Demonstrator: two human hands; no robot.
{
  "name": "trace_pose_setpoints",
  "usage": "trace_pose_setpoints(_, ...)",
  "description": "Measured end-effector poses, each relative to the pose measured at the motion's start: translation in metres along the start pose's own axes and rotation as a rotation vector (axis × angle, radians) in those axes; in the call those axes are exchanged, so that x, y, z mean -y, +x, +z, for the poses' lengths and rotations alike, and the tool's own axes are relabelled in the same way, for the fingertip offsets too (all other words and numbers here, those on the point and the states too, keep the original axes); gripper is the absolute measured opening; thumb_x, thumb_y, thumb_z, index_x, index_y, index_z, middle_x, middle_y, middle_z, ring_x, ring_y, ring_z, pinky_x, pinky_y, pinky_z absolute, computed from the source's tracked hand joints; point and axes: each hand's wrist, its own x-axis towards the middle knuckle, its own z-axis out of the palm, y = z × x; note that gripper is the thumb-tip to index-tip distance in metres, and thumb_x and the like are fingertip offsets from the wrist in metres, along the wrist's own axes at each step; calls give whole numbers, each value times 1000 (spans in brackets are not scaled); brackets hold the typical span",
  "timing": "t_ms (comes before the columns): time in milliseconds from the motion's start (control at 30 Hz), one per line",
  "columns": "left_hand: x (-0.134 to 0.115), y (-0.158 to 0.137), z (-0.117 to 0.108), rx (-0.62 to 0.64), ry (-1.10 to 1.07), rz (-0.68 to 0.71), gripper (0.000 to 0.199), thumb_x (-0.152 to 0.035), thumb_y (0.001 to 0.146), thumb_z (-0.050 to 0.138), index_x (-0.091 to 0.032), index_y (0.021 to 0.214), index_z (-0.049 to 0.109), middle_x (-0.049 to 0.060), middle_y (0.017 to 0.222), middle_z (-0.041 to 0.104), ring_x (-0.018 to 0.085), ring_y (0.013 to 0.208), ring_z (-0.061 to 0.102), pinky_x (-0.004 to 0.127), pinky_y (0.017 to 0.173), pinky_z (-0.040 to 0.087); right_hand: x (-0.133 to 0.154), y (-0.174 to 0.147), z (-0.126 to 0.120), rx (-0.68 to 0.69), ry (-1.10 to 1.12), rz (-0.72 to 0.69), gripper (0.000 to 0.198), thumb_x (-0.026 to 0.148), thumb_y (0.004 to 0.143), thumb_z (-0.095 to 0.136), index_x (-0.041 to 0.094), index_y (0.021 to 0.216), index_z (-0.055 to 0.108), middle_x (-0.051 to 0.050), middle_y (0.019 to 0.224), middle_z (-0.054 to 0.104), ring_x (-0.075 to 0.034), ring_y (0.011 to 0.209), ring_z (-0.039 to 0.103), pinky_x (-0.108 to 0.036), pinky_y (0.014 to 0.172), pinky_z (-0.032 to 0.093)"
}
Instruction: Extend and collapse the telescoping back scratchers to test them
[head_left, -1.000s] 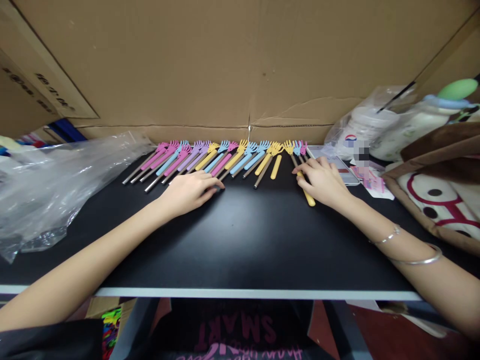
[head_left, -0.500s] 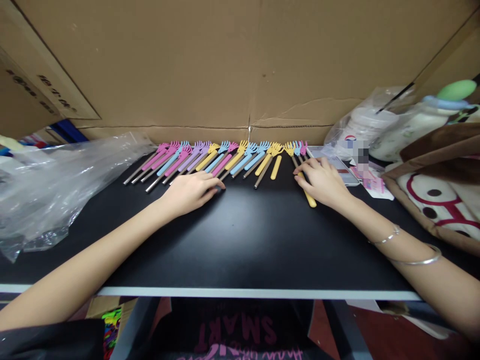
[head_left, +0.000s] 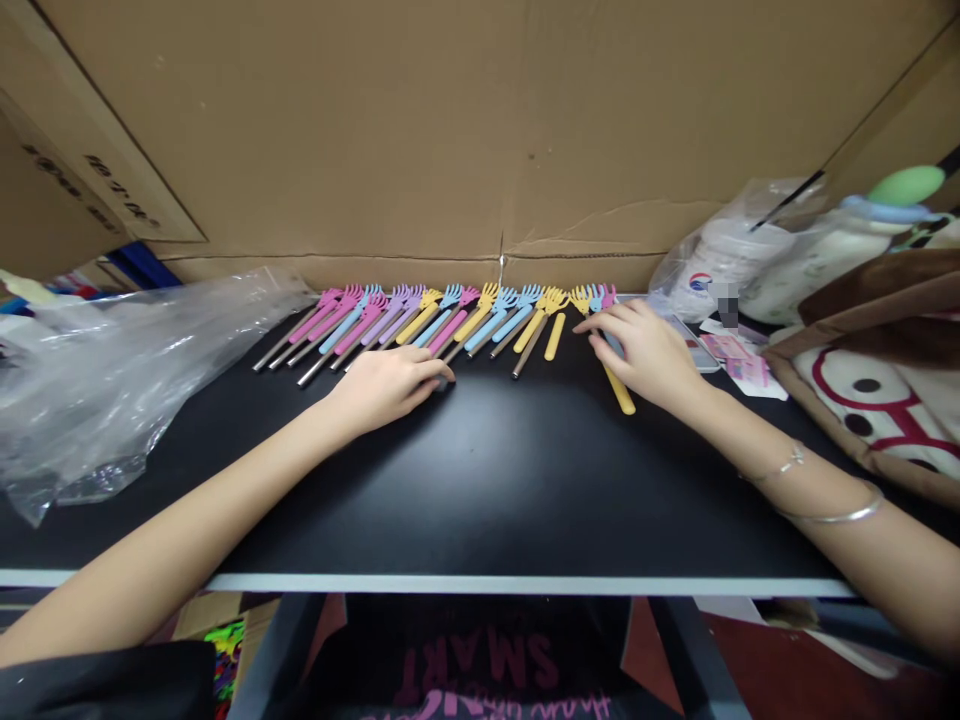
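Colourful telescopic back scratchers [head_left: 411, 312], with claw heads and metal rods, lie in a slanted row along the back of the black table. My left hand [head_left: 394, 385] rests at the front of the row with its fingers loosely bent, covering some lower ends; nothing is visibly gripped. My right hand [head_left: 649, 355] hovers over a small separate group at the right, index finger stretched out and thumb apart. Beneath it, a yellow handle [head_left: 619, 390] sticks out toward me, and yellow, blue and pink claw heads [head_left: 595, 298] show beyond. Contact with the handle is hard to make out.
A clear plastic bag [head_left: 135, 370] covers the table's left side. Cardboard [head_left: 360, 130] stands behind. At the right are a bagged cup [head_left: 731, 260], pink cards [head_left: 739, 365], a bottle with a green top [head_left: 855, 250] and a brown cartoon-face bag [head_left: 877, 390].
My right index finger has lifted and stretched left, opening a gap from the thumb over the right-hand group. My left hand has hardly moved. The view has shifted slightly.
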Motion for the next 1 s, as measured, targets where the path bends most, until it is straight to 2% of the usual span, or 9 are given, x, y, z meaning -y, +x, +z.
trace_pose_setpoints(133,2,1,0,2,4,-13,27,-23,94,40,-28,102,65,-3,102,69,14,90,65,21,55,39,6,11,10,52,-24,-125,31,20,91,37,18,107,63,-10,103,66,-24,101,56,-37,83,46)
trace_pose_setpoints(333,4,1,1,23,2,-3,27,-20,92,43,-28,104,65,-2,103,69,13,88,65,19,55,38,8,28,26,146,-67,-280,36,8,86,37,17,113,59,-10,121,62,-23,108,56,-34,82,47)
trace_pose_setpoints(567,3,2,0,24,13,26,26,-18,89,46,-29,103,65,-2,100,69,14,92,64,19,56,40,6,39,28,189,-178,-336,29,6,84,39,14,103,60,-12,101,65,-23,97,57,-32,75,45)
trace_pose_setpoints(800,2,2,-2,-7,46,68,26,-16,89,45,-27,100,66,-1,97,69,13,91,64,19,56,40,0,41,27,229,-253,-442,27,10,90,39,16,104,61,-10,105,65,-23,99,55,-31,67,43)
trace_pose_setpoints(1000,2,2,-1,-23,81,106,22,-19,91,44,-24,95,65,0,93,69,14,88,64,21,57,40,-3,41,24,247,-313,-493,24,11,91,41,20,97,63,-8,100,66,-21,94,54,-30,56,35)
